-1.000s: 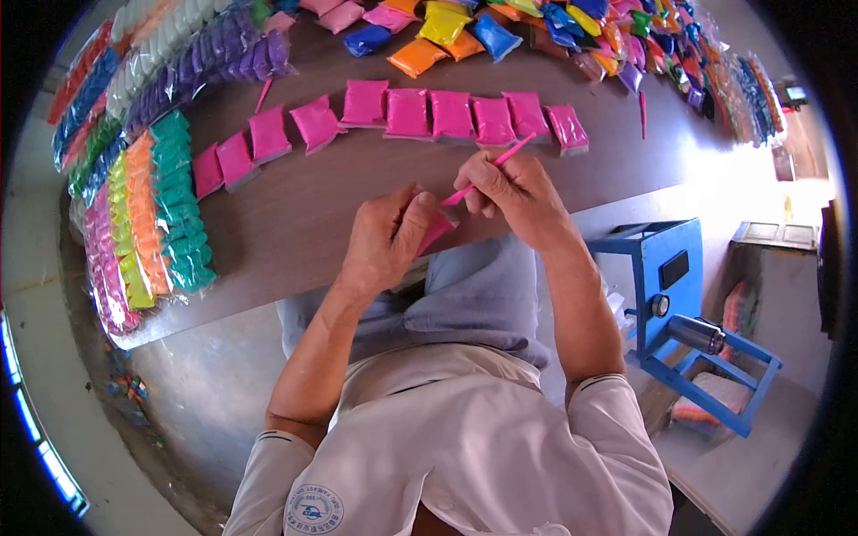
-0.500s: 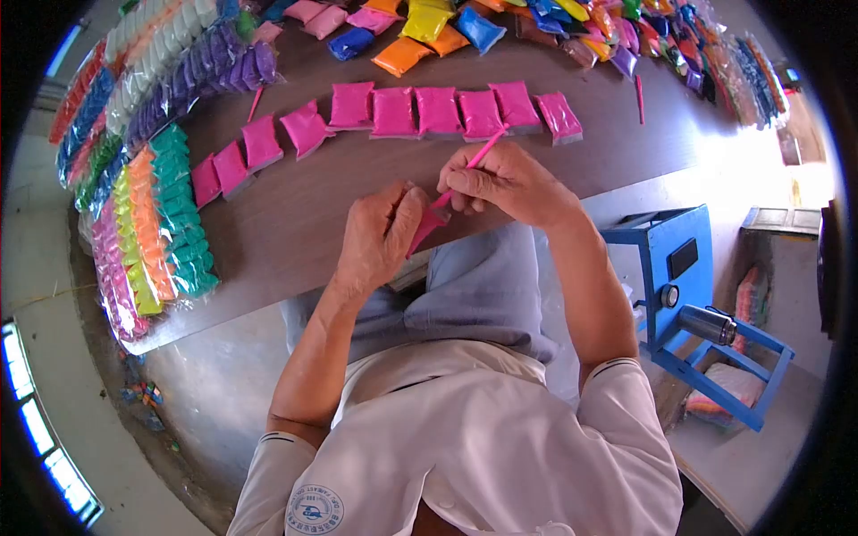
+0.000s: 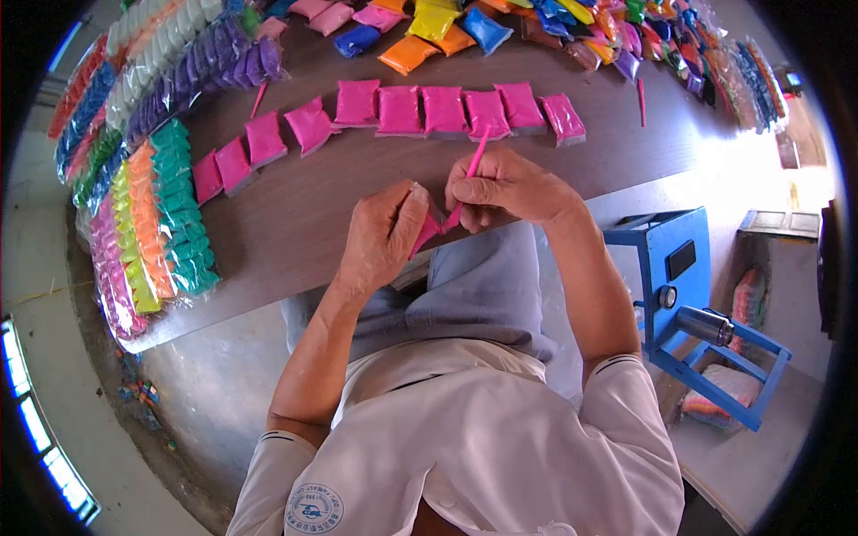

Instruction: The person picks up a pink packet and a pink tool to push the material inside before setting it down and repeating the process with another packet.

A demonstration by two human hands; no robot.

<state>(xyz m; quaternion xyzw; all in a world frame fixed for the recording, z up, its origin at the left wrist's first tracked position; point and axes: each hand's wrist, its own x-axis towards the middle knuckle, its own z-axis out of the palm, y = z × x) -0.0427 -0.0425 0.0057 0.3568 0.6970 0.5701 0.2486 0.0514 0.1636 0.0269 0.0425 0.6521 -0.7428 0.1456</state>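
- Nearest, a pale short-sleeved shirt [image 3: 500, 438] with a round blue emblem [image 3: 314, 509] is filling the lower part of the view; beyond it, grey trousers [image 3: 487, 286] are covering the seated person's lap.
- The left hand [image 3: 384, 234] is holding a small pink packet [image 3: 427, 235] in a narrow pinch, thumb laid along curled fingers; the hand is hiding part of the packet, which is sitting between the two hands at the table's near edge.
- The right hand [image 3: 509, 186] is gripping a slim pink stick [image 3: 480, 152] closely between thumb and fingers. The stick is slanting, upper end pointing away from the person, lower end appearing to meet the packet.
- To the right, a blue stool [image 3: 663, 232] is standing beside the table, with a dark flat rectangle [image 3: 682, 259] on it and a metal flask [image 3: 705, 326] by its lower part.
- Beyond the hands, ten pink packets [image 3: 399, 109] are lying in a curved row across the dark brown table [image 3: 304, 214].
- At the left, bagged strips in teal [image 3: 183, 210], orange, yellow and pink are lying side by side, with purple ones [image 3: 201, 94] farther off.
- Two more pink sticks [image 3: 642, 103] are lying well apart, past either end of the row.
- Farthest, a heap of many-coloured packets [image 3: 590, 27] is spreading along the table's far side.
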